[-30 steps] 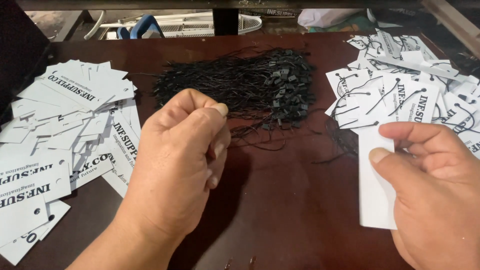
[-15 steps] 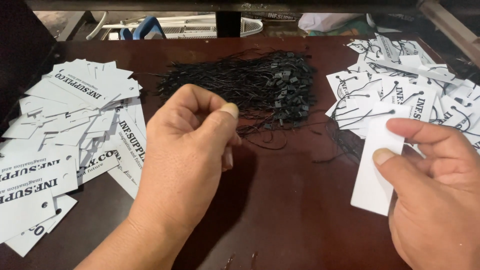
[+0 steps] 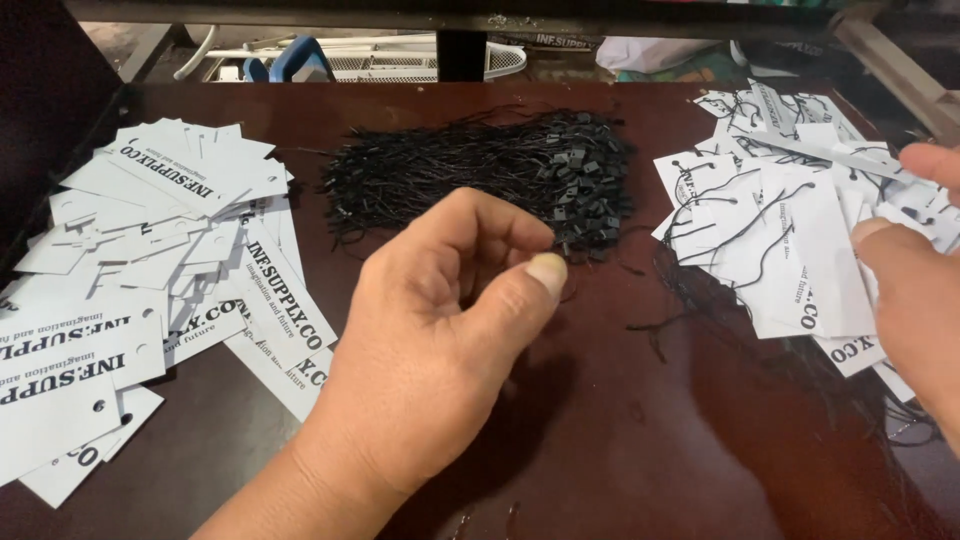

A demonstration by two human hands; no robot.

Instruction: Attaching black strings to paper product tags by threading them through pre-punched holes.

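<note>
Left hand (image 3: 440, 350) hovers over the dark brown table (image 3: 620, 440), fingers curled in and thumb pressed to forefinger as if nipping one thin black string, though none shows clearly in the pinch; the bundle of strings (image 3: 490, 180), wiry with small square plastic locks, lies just beyond it. Right hand (image 3: 915, 290) rests narrow at the frame edge on the strung tags (image 3: 780, 240), and whether it grips one cannot be told. Drawing a single string cleanly likely calls for a light pinch near its lock, while the flat, stiff white plain tags (image 3: 140, 270) wait well apart at left.
</note>
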